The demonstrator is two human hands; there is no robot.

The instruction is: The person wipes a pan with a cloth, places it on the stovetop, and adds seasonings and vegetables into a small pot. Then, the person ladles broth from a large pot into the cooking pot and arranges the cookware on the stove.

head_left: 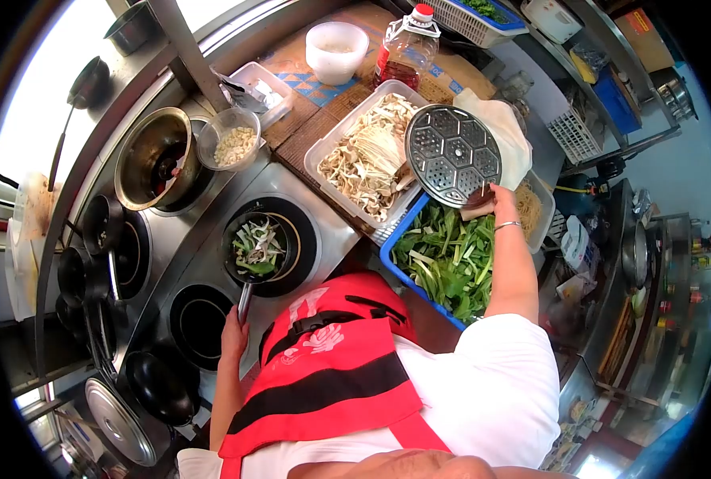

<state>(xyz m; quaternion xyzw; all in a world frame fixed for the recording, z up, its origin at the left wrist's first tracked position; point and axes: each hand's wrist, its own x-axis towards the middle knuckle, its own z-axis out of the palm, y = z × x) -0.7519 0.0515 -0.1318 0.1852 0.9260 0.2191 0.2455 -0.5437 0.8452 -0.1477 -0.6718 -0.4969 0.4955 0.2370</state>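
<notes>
The left hand [234,335] wraps the handle [245,302], likely the best hold, of a probably stiff, heavyish pan [228,239] over the hob [307,247], while the right hand [503,203] pinches the edge of a perforated metal disc [453,157], likely light but slippery, near the blue tray [386,255].

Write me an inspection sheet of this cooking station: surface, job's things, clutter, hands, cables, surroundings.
Surface: steel counter with black hob plates; cardboard beyond.
Job's things: frying pan holding cut vegetables; patterned metal disc; blue tray of leafy greens; mushrooms in another tray.
Clutter: red-capped bottle, white tub, metal bowl.
Hands: left hand grips the pan's handle; right hand grips the disc's rim.
Cables: a yellow strip at right, too small to identify; otherwise nothing seen.
Surroundings: black pan and pot lid at left, white basket at right.
</notes>
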